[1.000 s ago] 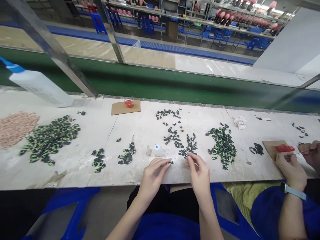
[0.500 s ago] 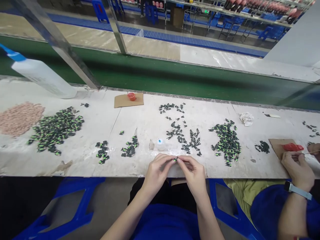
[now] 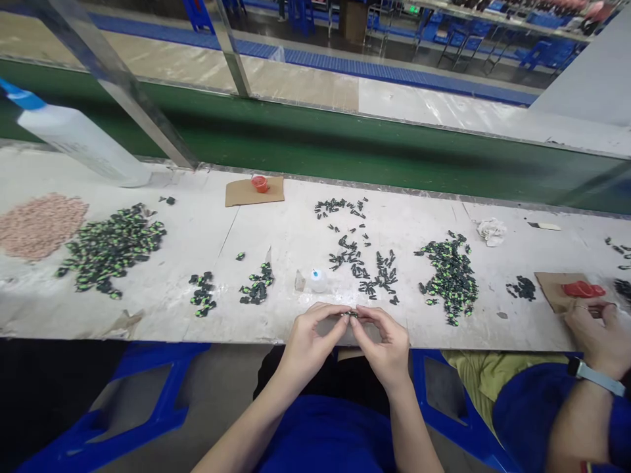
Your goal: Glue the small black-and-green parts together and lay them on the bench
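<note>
Head view, entries from left to right.

Upper left of the frame: a clear bottle (image 3: 79, 139) with a blue cap lies tilted at the back edge of the desk (image 3: 197, 230). Below it, at the left edge, a pink granular heap (image 3: 39, 223). Just to its right, a large heap of black-and-green parts (image 3: 111, 246). Further right, two small clusters of the same parts (image 3: 203, 294) and (image 3: 257, 289), near the front edge.

Centre back: a cardboard square (image 3: 246, 192) carrying a small red cup (image 3: 259, 183). Centre of the desk: a small white bottle (image 3: 318, 280) with a blue tip, and right of it a scatter of dark parts (image 3: 362, 263).

Lower centre: left hand (image 3: 310, 341) and right hand (image 3: 387, 348) meet at the front edge of the desk. Thumb and forefinger of each hand are pinched closed on opposite ends of one small dark piece (image 3: 350, 315), held just above the desk edge between the fingers. Remaining fingers are curled loosely.

Right of centre: a second heap of black-and-green parts (image 3: 451, 276), a crumpled white scrap (image 3: 491, 230) behind it, and a small dark cluster (image 3: 522, 288).

Lower right of the frame: a co-worker's hand (image 3: 599, 332), watch on the wrist, beside a cardboard piece (image 3: 555, 289) carrying a red lump (image 3: 584, 289).
</note>
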`<control>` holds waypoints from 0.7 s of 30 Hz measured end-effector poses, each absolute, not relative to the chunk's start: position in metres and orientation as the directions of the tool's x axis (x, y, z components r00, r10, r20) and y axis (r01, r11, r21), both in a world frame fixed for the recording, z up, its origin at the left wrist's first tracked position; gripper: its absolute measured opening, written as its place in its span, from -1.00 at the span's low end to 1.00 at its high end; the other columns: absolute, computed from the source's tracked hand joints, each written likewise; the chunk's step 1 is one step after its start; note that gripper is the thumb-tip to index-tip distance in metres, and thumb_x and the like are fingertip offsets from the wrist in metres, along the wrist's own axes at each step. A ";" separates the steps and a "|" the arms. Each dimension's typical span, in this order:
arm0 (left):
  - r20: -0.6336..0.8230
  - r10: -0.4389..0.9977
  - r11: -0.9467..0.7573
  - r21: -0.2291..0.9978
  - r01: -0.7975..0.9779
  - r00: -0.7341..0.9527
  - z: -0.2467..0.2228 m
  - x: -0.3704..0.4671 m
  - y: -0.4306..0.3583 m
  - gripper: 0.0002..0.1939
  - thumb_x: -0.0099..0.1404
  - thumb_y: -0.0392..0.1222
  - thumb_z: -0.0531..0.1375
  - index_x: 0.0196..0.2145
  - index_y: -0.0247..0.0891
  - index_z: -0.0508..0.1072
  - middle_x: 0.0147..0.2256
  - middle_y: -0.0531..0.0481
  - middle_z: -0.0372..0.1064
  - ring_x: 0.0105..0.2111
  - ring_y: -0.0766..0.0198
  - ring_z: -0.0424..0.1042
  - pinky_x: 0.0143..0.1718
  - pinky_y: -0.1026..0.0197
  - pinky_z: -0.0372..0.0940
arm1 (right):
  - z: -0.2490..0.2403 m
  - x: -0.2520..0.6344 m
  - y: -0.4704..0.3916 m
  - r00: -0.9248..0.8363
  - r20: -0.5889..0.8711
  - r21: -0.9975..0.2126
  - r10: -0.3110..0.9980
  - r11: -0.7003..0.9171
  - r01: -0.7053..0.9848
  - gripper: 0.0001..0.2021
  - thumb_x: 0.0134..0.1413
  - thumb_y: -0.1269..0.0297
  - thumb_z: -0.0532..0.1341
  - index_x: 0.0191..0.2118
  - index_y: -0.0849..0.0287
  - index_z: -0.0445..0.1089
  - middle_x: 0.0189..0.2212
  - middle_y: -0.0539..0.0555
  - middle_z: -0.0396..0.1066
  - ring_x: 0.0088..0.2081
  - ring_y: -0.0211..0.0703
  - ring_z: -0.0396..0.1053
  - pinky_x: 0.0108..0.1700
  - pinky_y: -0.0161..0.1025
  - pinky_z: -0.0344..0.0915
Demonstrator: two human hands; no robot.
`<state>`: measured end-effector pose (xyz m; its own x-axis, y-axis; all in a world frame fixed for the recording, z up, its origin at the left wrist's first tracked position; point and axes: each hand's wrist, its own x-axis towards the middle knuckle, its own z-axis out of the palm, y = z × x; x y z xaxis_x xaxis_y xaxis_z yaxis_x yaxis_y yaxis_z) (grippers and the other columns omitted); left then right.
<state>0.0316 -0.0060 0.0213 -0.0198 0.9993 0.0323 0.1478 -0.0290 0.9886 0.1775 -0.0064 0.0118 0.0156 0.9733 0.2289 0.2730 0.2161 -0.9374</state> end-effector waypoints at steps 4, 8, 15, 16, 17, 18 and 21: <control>0.047 0.999 -0.044 0.988 0.146 -0.015 0.023 0.033 -0.007 -0.89 0.17 -0.24 0.26 -0.35 -0.20 0.61 -0.35 -0.07 0.57 -0.29 0.17 0.53 -0.22 0.17 0.44 | 0.007 0.179 -0.007 0.046 0.168 -0.971 0.985 0.157 0.183 -0.91 -0.02 0.39 0.31 -0.32 0.15 0.44 -0.43 0.03 0.53 -0.41 -0.20 0.51 -0.30 -0.28 0.50; 0.105 0.994 -0.095 0.978 0.185 -0.041 0.024 0.033 -0.011 -0.91 0.17 -0.24 0.27 -0.38 -0.20 0.61 -0.40 -0.04 0.55 -0.34 0.19 0.51 -0.27 0.18 0.43 | 0.003 0.178 -0.006 0.050 0.143 -0.984 0.989 0.136 0.113 -0.87 -0.08 0.40 0.34 -0.37 0.13 0.40 -0.46 0.00 0.50 -0.43 -0.23 0.50 -0.34 -0.32 0.48; 0.272 0.962 -0.263 0.938 0.228 -0.009 0.020 0.047 -0.014 -0.90 0.23 -0.29 0.24 -0.32 -0.20 0.59 -0.41 -0.03 0.53 -0.34 0.23 0.48 -0.32 0.22 0.42 | 0.004 0.191 -0.005 -0.001 0.270 -0.953 0.963 0.267 0.143 -0.91 -0.03 0.42 0.30 -0.35 0.13 0.42 -0.47 0.00 0.48 -0.44 -0.26 0.46 -0.38 -0.34 0.44; 0.273 0.962 -0.268 0.939 0.215 0.010 0.019 0.051 -0.013 -0.88 0.25 -0.28 0.23 -0.28 -0.20 0.58 -0.38 -0.04 0.53 -0.32 0.23 0.49 -0.29 0.21 0.43 | 0.006 0.197 -0.004 -0.021 0.297 -0.938 0.955 0.295 0.184 -0.93 0.00 0.42 0.29 -0.35 0.13 0.43 -0.47 0.00 0.47 -0.44 -0.25 0.46 -0.38 -0.33 0.44; 0.261 0.965 -0.262 0.944 0.203 0.030 0.018 0.054 -0.013 -0.85 0.26 -0.27 0.22 -0.21 -0.20 0.57 -0.34 -0.05 0.54 -0.28 0.22 0.50 -0.25 0.19 0.44 | 0.007 0.205 -0.003 -0.035 0.321 -0.918 0.946 0.320 0.234 -0.95 0.02 0.41 0.29 -0.35 0.13 0.43 -0.47 0.01 0.47 -0.44 -0.24 0.45 -0.38 -0.31 0.43; 0.242 0.969 -0.247 0.949 0.194 0.052 0.017 0.058 -0.012 -0.79 0.26 -0.26 0.22 -0.13 -0.20 0.54 -0.28 -0.07 0.54 -0.24 0.20 0.51 -0.19 0.16 0.45 | 0.008 0.214 -0.001 -0.031 0.341 -0.895 0.939 0.335 0.295 -0.97 0.04 0.39 0.28 -0.35 0.14 0.44 -0.47 0.02 0.47 -0.43 -0.23 0.45 -0.37 -0.29 0.43; 0.178 0.980 -0.193 0.959 0.206 0.088 0.015 0.062 -0.010 -0.58 0.25 -0.21 0.25 0.07 -0.17 0.41 -0.14 -0.10 0.52 -0.11 0.16 0.50 -0.04 0.07 0.42 | 0.010 0.246 0.008 0.100 0.421 -0.786 0.902 0.307 0.537 -0.96 0.11 0.34 0.25 -0.34 0.14 0.45 -0.44 0.04 0.48 -0.40 -0.18 0.44 -0.32 -0.21 0.43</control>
<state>0.0622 -0.0103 0.0153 0.0883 0.9801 0.1780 0.2062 -0.1928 0.9593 0.2456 0.0076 0.0097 0.0998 0.9017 0.4207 0.5367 0.3072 -0.7858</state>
